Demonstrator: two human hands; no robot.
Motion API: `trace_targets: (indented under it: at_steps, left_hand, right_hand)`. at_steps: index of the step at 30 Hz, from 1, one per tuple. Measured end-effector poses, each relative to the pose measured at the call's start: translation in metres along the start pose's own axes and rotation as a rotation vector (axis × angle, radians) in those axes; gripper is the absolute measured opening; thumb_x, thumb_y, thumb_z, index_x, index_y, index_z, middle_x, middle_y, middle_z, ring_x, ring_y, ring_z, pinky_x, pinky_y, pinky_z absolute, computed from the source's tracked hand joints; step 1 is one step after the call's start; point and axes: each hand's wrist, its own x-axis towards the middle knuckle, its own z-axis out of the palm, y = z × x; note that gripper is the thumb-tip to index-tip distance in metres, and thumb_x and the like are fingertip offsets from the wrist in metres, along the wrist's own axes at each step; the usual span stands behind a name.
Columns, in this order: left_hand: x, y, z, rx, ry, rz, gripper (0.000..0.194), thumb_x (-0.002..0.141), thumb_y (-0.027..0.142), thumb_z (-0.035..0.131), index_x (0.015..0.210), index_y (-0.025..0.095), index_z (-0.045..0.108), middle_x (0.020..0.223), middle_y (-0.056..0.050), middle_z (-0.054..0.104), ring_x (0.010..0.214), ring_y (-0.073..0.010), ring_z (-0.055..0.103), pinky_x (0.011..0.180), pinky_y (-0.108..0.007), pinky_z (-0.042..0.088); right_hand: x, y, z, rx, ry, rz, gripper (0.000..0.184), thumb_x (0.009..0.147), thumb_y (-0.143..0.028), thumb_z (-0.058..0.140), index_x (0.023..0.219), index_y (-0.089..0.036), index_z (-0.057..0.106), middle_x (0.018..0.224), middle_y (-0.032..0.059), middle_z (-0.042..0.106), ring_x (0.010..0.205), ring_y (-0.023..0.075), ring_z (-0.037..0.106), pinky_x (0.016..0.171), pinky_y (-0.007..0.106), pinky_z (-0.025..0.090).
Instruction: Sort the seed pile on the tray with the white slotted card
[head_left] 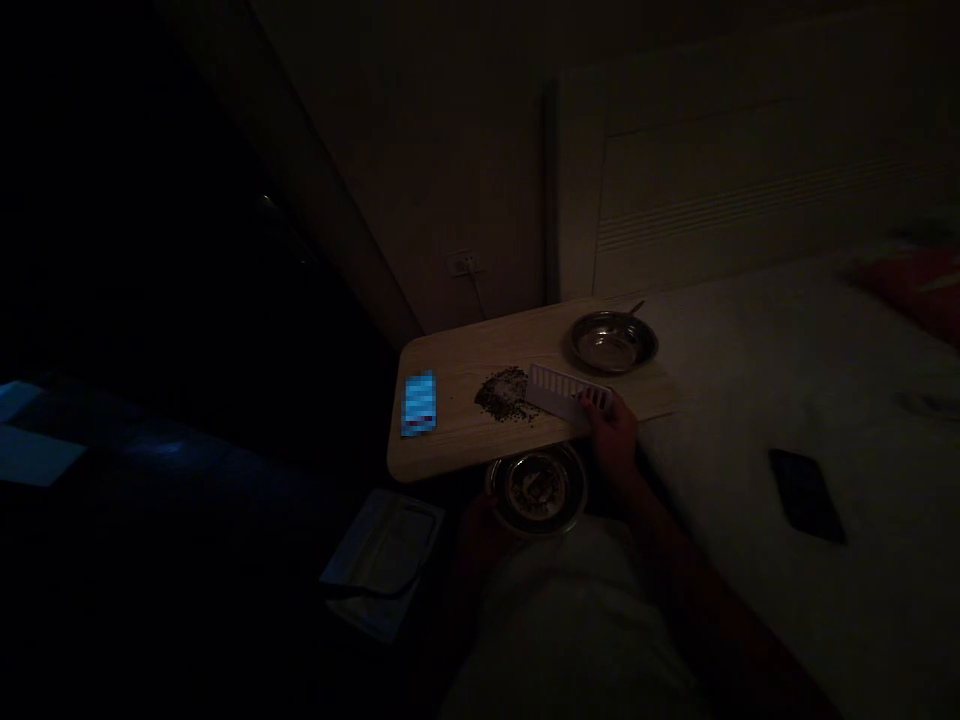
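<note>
In dim light, my right hand [615,437] is closed on one end of a pale slotted plastic piece [557,390], its exact kind unclear. The piece's other end touches a spread of small dark grains [504,398] on the wooden tabletop [457,350]. Just below the table's near edge is a round metal dish [537,487] with a shiny rim and some dark bits inside. My left hand [481,525], mostly lost in shadow, grips the dish at its left rim.
A metal bowl [613,345] with a handle poking out stands at the table's back right. A lit phone [418,404] lies on the left. On the pale bed [739,400] rests a dark phone [807,495]. A packet [384,563] is below the table.
</note>
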Motion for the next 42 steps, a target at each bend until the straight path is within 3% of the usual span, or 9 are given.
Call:
trace_targets:
  at_steps: [14,20,26,32,42]
  left_hand:
    - [0.002,0.002,-0.004,0.037,0.039,0.013,0.026,0.071,0.012,0.062,0.094,0.014,0.074,0.088,-0.011,0.078,0.093,-0.0314,0.072,0.099,-0.047,0.048]
    - [-0.001,-0.001,0.001,0.009,-0.038,0.053,0.032,0.071,0.012,0.063,0.102,0.011,0.074,0.100,-0.014,0.078,0.108,-0.0341,0.068,0.104,-0.047,0.044]
    - [-0.002,0.001,0.002,0.024,0.036,0.038,0.023,0.071,0.008,0.060,0.088,0.011,0.074,0.087,-0.012,0.078,0.093,-0.0301,0.072,0.100,-0.044,0.047]
    - [-0.006,0.002,0.007,-0.001,-0.020,0.011,0.026,0.070,0.007,0.061,0.092,0.010,0.074,0.088,-0.013,0.078,0.095,-0.0303,0.071,0.099,-0.042,0.047]
    - [0.000,0.002,-0.002,0.026,0.043,0.025,0.023,0.072,0.009,0.059,0.091,0.012,0.072,0.091,-0.010,0.078,0.090,-0.0263,0.072,0.092,-0.038,0.051]
  right_hand:
    - [-0.002,0.010,-0.002,0.030,-0.047,0.046,0.025,0.081,-0.042,0.071,0.090,-0.019,0.071,0.083,0.0021,0.072,0.079,0.0202,0.064,0.073,0.030,0.049]
    - [-0.005,0.006,-0.004,0.035,-0.103,0.059,0.024,0.081,-0.041,0.070,0.088,-0.019,0.070,0.081,0.0017,0.071,0.077,0.0195,0.062,0.072,0.030,0.049]
    - [-0.008,0.009,-0.004,0.050,-0.089,0.085,0.025,0.080,-0.043,0.070,0.087,-0.019,0.070,0.081,0.0018,0.071,0.076,0.0197,0.062,0.072,0.031,0.049]
    - [-0.011,0.013,-0.005,0.079,-0.138,0.105,0.026,0.079,-0.043,0.072,0.090,-0.019,0.070,0.083,0.0014,0.071,0.078,0.0198,0.062,0.073,0.032,0.050]
    - [-0.011,0.012,-0.007,0.113,-0.066,0.167,0.028,0.074,-0.044,0.076,0.085,-0.019,0.071,0.080,0.0023,0.072,0.075,0.0200,0.063,0.069,0.032,0.051]
